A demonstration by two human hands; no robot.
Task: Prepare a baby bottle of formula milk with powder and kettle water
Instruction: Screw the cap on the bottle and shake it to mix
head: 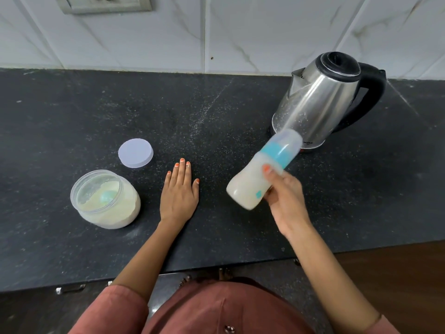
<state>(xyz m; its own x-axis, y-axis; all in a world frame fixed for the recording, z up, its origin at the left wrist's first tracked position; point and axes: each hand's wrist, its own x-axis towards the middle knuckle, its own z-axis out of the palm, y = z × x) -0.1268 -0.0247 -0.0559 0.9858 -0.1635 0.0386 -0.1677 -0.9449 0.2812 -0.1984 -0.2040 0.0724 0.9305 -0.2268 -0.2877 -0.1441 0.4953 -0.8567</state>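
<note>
Nearest, the left hand (179,196) lies palm-down on the speckled black stone table (216,104), its fingers straight and close together. To its right, the right hand (285,198) grips a clear plastic baby bottle full of milky white liquid (250,182), fingers and thumb wrapped round its middle. The bottle is tilted, its teal collar and clear cap pointing toward the kettle, and it is blurred. Left of the flat hand stands an open clear plastic jar of pale powder (106,201) with a teal scoop (106,196) inside. Its round white lid (135,153) lies just behind. Farther back right stands a stainless steel kettle with a black handle (320,100), near the white marble-look wall tiles (240,32).
</note>
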